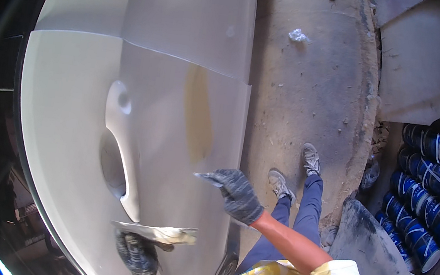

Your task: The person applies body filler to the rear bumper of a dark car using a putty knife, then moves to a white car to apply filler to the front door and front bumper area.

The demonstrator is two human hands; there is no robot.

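Note:
A pale beige car door (162,107) fills the left half of the view. A long strip of yellowish filler putty (198,115) lies on the panel, right of the door handle (127,152). My right hand (237,195), in a dark grey knit glove, is closed on a thin spreader (208,178) just below the strip's lower end. Most of the spreader is hidden by the fingers. Below the handle my left hand (137,254), gloved alike, grips a flat putty board (161,233) seen nearly edge-on, smeared with pale putty.
My feet stand on a dusty concrete floor (305,93) beside the car. A crumpled white scrap (298,35) lies there. On the right, several blue paint cans (425,197) are stacked on their sides. Loose body panels (429,66) lie near them; a grey curved panel (376,266) is close by me.

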